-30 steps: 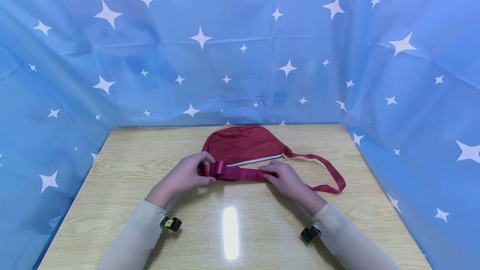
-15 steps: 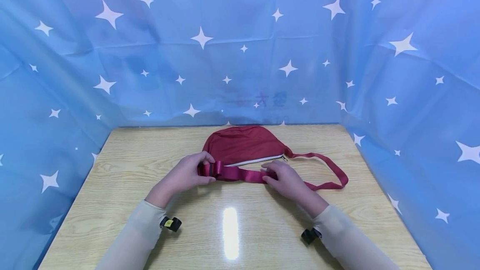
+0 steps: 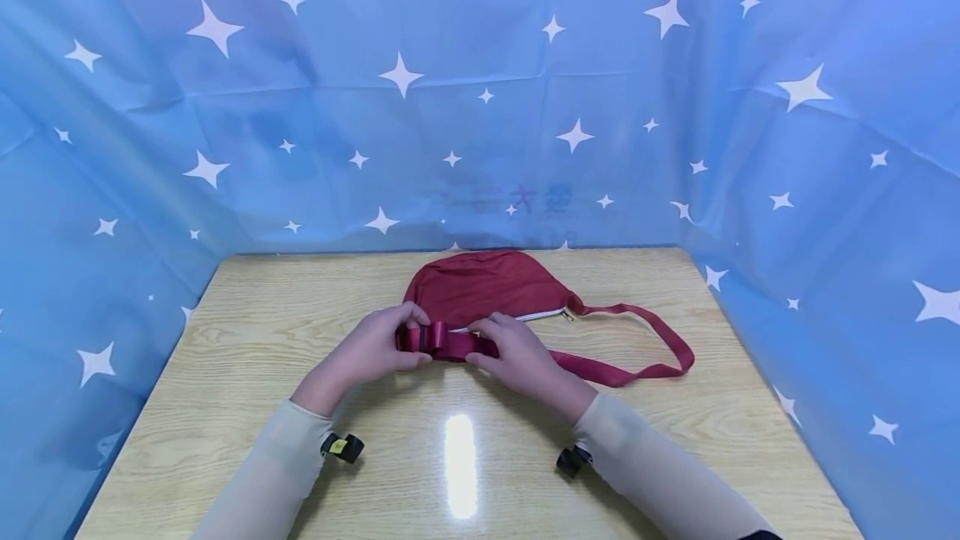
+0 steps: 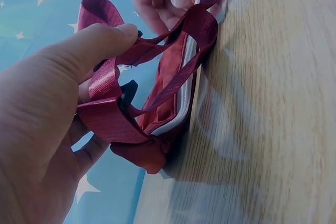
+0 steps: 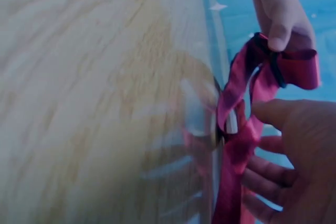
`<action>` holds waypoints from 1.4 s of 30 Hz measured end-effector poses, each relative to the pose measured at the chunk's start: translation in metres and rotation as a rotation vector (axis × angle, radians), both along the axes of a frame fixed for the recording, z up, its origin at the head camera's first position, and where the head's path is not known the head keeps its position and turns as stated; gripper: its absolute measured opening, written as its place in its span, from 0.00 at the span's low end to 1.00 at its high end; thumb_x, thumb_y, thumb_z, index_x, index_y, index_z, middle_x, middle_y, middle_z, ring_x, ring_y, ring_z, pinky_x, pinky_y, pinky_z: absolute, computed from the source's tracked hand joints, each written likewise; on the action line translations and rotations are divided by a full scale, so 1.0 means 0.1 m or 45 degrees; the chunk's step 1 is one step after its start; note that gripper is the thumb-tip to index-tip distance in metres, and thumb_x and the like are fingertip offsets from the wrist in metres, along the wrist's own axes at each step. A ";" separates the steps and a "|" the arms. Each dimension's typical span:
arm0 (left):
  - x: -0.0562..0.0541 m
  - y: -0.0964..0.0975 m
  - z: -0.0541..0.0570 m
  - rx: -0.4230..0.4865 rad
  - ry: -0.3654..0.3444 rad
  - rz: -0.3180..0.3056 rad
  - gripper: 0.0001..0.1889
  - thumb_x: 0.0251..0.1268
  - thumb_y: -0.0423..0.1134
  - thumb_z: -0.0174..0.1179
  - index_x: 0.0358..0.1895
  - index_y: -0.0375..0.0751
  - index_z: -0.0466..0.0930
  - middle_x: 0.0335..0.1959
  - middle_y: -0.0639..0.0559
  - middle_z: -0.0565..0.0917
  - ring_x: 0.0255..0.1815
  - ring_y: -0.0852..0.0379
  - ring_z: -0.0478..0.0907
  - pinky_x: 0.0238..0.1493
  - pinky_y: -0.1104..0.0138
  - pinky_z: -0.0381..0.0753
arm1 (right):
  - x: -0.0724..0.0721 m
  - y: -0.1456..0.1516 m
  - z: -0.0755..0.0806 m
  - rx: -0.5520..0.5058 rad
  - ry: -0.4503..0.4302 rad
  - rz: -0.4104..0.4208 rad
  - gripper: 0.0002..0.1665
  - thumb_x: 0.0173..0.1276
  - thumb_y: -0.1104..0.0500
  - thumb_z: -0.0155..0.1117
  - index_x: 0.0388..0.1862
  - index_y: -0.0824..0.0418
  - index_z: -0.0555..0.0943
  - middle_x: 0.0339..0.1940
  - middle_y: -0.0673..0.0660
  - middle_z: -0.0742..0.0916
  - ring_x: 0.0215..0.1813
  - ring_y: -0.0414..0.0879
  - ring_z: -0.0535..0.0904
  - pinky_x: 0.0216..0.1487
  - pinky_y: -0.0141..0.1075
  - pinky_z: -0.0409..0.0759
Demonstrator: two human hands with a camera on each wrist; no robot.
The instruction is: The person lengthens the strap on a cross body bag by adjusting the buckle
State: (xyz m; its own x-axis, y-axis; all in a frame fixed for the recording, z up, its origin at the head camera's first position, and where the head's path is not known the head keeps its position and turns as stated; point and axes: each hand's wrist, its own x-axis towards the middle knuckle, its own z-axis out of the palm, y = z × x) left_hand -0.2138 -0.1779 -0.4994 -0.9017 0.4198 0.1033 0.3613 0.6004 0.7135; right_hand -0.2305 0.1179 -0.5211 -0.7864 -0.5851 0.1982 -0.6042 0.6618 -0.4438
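Observation:
A dark red waist bag (image 3: 480, 286) lies near the table's back edge, its pale zipper (image 3: 543, 314) facing the front. At the bag's left end my left hand (image 3: 375, 347) grips the folded magenta strap (image 4: 105, 80) by a black buckle (image 4: 127, 94), thumb on one side and fingers on the other. Close to its right, my right hand (image 3: 517, 357) holds the same strap between thumb and fingers, as the right wrist view shows, with the thumb (image 5: 275, 113) on the webbing. Part of the strap is hidden by the right hand.
A strap loop (image 3: 678, 352) trails over the wooden table (image 3: 300, 290) to the right of the bag. Blue star-patterned cloth (image 3: 480, 107) hangs behind and on both sides. A bright light reflection (image 3: 461, 465) shows on the tabletop near the front.
My right hand has moved left along the strap, nearer to the left hand, uncovering the strap's right part. The left hand and the bag have hardly moved.

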 end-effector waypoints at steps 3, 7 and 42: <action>0.00 0.00 -0.01 0.001 0.003 0.002 0.26 0.61 0.43 0.85 0.58 0.51 0.82 0.42 0.59 0.83 0.40 0.55 0.79 0.45 0.57 0.82 | 0.00 -0.03 -0.02 -0.009 0.007 -0.022 0.23 0.74 0.51 0.80 0.64 0.56 0.87 0.51 0.52 0.88 0.50 0.47 0.82 0.55 0.47 0.83; -0.01 0.00 -0.01 0.002 0.012 0.006 0.26 0.61 0.43 0.86 0.58 0.51 0.82 0.42 0.59 0.83 0.41 0.55 0.79 0.45 0.57 0.82 | 0.01 -0.03 -0.01 -0.075 -0.002 -0.009 0.21 0.76 0.56 0.79 0.65 0.56 0.87 0.47 0.51 0.86 0.44 0.45 0.80 0.49 0.44 0.82; -0.02 -0.05 -0.01 0.004 0.010 0.019 0.25 0.60 0.43 0.86 0.57 0.49 0.83 0.41 0.59 0.82 0.39 0.56 0.79 0.44 0.59 0.83 | -0.09 0.53 0.04 -0.200 -0.048 0.020 0.17 0.77 0.66 0.74 0.61 0.54 0.93 0.40 0.46 0.84 0.38 0.41 0.77 0.42 0.38 0.80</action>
State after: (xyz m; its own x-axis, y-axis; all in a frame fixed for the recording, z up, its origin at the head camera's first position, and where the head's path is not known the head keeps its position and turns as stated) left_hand -0.2158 -0.1824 -0.5000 -0.9070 0.4063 0.1113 0.3578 0.6035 0.7126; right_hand -0.2395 0.1710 -0.5172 -0.7860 -0.5615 0.2586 -0.5948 0.5730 -0.5638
